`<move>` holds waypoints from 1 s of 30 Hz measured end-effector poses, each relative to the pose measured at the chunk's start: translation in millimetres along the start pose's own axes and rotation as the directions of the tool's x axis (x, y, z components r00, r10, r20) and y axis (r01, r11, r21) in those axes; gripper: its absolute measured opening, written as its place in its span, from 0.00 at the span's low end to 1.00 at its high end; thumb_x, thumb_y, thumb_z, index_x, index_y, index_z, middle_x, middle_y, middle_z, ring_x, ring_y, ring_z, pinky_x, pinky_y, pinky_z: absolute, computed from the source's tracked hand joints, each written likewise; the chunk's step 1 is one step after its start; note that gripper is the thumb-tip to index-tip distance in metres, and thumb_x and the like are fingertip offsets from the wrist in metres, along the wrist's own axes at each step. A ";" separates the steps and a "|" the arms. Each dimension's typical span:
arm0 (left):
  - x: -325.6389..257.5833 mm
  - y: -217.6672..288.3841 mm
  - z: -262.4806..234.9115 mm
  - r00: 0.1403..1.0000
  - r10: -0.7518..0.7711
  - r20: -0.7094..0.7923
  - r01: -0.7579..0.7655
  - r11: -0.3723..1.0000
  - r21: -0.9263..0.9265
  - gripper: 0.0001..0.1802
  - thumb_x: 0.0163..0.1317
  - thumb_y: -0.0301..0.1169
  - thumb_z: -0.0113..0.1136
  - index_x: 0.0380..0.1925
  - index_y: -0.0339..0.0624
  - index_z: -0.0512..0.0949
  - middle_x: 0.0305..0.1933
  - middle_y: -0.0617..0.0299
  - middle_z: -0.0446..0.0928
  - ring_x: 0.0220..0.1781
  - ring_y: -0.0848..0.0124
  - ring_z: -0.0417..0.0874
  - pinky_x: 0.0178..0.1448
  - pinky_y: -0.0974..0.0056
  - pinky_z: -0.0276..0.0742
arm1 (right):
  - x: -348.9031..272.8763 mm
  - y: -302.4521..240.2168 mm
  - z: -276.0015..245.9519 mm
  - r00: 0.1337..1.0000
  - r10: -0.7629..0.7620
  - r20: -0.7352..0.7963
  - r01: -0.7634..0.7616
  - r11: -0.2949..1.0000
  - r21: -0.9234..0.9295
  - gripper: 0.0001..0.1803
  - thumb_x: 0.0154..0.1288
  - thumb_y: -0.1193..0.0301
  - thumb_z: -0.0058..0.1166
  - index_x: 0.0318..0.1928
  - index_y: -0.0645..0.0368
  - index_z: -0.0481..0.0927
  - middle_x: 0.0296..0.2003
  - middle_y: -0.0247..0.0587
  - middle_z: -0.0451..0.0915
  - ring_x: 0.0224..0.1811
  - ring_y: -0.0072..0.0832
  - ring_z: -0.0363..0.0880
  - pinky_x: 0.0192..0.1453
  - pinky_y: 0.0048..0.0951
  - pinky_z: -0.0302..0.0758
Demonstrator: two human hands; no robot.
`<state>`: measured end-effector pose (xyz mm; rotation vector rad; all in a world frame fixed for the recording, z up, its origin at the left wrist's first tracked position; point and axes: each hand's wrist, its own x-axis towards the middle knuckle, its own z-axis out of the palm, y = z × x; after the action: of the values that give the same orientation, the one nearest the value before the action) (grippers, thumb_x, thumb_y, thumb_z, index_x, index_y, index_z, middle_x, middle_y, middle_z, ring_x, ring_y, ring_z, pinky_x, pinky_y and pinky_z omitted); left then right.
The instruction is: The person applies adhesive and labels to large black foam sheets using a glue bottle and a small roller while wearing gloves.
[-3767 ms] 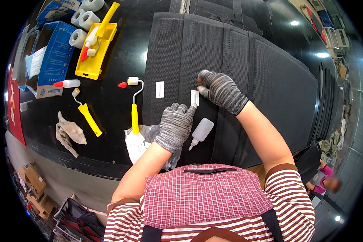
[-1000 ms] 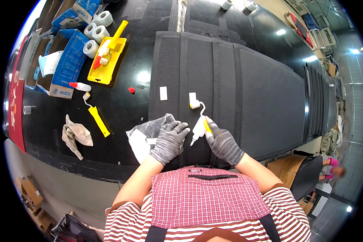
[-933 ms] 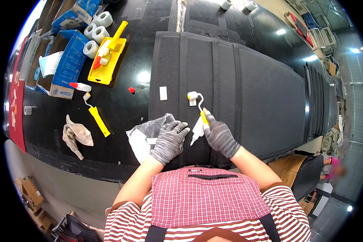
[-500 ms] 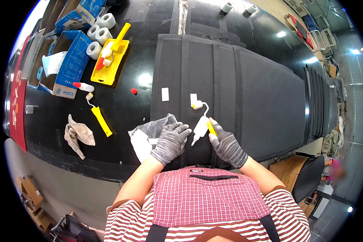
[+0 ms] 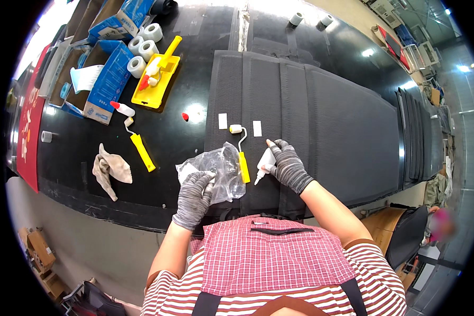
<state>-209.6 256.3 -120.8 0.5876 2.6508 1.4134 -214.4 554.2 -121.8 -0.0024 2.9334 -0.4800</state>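
Observation:
My left hand (image 5: 193, 199), in a grey striped glove, has its fingers closed on a clear plastic bag (image 5: 225, 168); something white shows in the bag, partly hidden by my fingers. My right hand (image 5: 289, 167), gloved alike, grips a small white squeeze bottle (image 5: 266, 162) whose nozzle points down toward me. Between my hands lies a small roller (image 5: 244, 166) with a yellow handle, its head up on the black panel and its handle touching the bag. Beyond the roller, two white rectangular labels (image 5: 223, 121) sit on the black ribbed panel (image 5: 342, 121).
On the left of the dark table lie a second yellow-handled roller (image 5: 143, 152), a beige cloth (image 5: 112, 168), a red-capped bottle (image 5: 123, 109) and a red cap (image 5: 185, 117). Farther back are a yellow tray (image 5: 151, 95), tape rolls (image 5: 137, 67) and blue boxes (image 5: 108, 84). Stacked black panels (image 5: 413, 137) stand right.
The roller has left my right hand and lies farther left, beside the bag. My right hand now grips the bottle. My left hand has moved left and taken hold of the bag.

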 end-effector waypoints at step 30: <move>-23.7 -114.7 6.5 0.844 -0.101 -0.526 0.409 0.755 0.512 0.21 0.61 0.25 0.53 0.55 0.36 0.75 0.61 0.49 0.74 0.65 0.53 0.70 0.73 0.54 0.61 | -17.9 148.4 -37.1 0.901 0.375 0.218 -0.149 -0.204 0.968 0.21 0.55 0.63 0.71 0.43 0.61 0.77 0.27 0.33 0.77 0.21 0.15 0.69 0.24 0.16 0.67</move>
<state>-219.9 195.3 -220.4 -0.1641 3.4159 0.6396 -199.1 707.1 -131.2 0.8742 1.5655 -2.5489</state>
